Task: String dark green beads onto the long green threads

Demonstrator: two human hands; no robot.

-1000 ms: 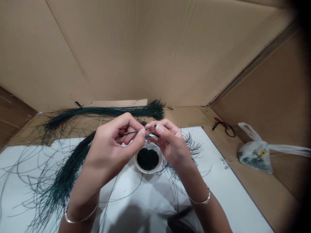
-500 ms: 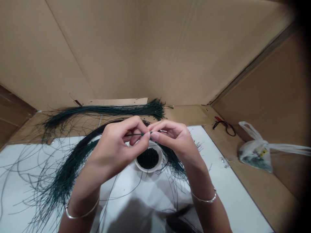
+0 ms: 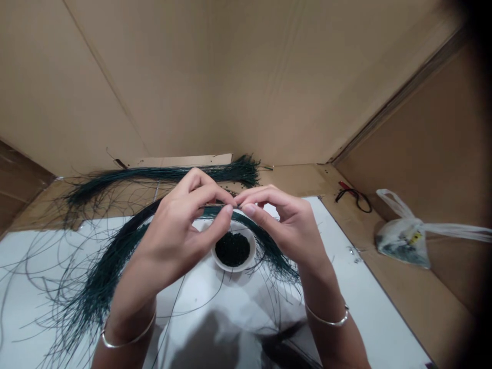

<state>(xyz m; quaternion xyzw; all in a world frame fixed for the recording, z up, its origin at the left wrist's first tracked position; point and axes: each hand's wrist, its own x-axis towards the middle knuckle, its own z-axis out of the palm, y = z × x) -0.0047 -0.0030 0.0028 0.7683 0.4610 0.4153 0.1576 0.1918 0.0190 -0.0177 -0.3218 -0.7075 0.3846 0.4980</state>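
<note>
My left hand [image 3: 177, 233] pinches a thin dark strand [image 3: 210, 207] between thumb and fingertips, above the middle of the table. Close beside it, the thumb and fingers of my right hand [image 3: 294, 223] are pinched at the strand's other end; any small piece between the fingertips is too tiny to make out. Below both hands stands a white bowl [image 3: 233, 269] holding many small black bead-like pieces [image 3: 232, 249]. Behind the bowl, a bundle of dark green strands [image 3: 102, 279] arches across the table, partly hidden by my hands.
A second bundle of green strands [image 3: 165, 175] lies along the back by the cardboard wall [image 3: 184, 92]. Right of the white tabletop [image 3: 346, 287] are a black cord with a red end [image 3: 363, 203] and a tied clear plastic bag [image 3: 403, 241]. Loose strands spread over the left side.
Both hands have risen slightly, and my right hand has shifted a little to the right. The fingertips stay close together, with the left fingers raised more.
</note>
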